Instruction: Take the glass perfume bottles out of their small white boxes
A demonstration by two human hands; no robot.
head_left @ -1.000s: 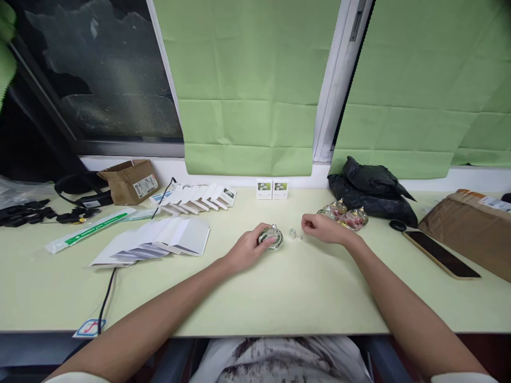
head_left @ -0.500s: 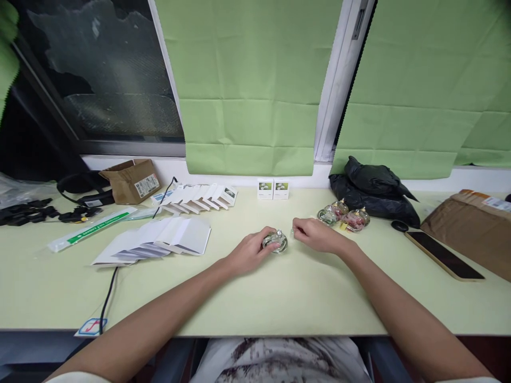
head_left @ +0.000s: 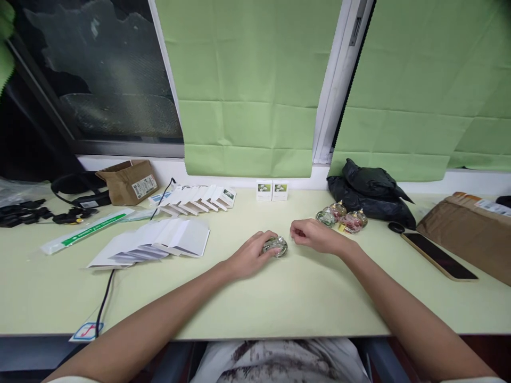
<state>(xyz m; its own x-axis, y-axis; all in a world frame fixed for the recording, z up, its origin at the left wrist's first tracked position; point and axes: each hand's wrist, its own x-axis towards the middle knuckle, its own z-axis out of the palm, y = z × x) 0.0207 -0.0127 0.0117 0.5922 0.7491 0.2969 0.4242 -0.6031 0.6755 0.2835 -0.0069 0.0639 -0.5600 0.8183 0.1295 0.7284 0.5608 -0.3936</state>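
Note:
My left hand (head_left: pixel 249 255) is closed round a small round glass ornament (head_left: pixel 275 245), clear and greenish with a shiny knob on top, low over the table. To its right, my right hand (head_left: pixel 313 235) is held in a pinch, a little apart from the ornament. Whatever lies between those fingertips is too small or hidden to make out. Beyond the right hand sit several similar glass ornaments in green (head_left: pixel 326 217) and pink (head_left: pixel 351 222), with gold tops.
Two small white boxes (head_left: pixel 272 190) stand at the back. Folded white cartons (head_left: pixel 183 236) and a brown box (head_left: pixel 128 182) are on the left. On the right lie a black plastic bag (head_left: pixel 371 194), a phone (head_left: pixel 439 256) and a brown parcel (head_left: pixel 471 234). A black cable (head_left: pixel 104 303) crosses the left side.
The pale bit that showed at my right fingertips can no longer be made out. My left hand keeps its hold on the glass ornament. The whole view has shifted slightly.

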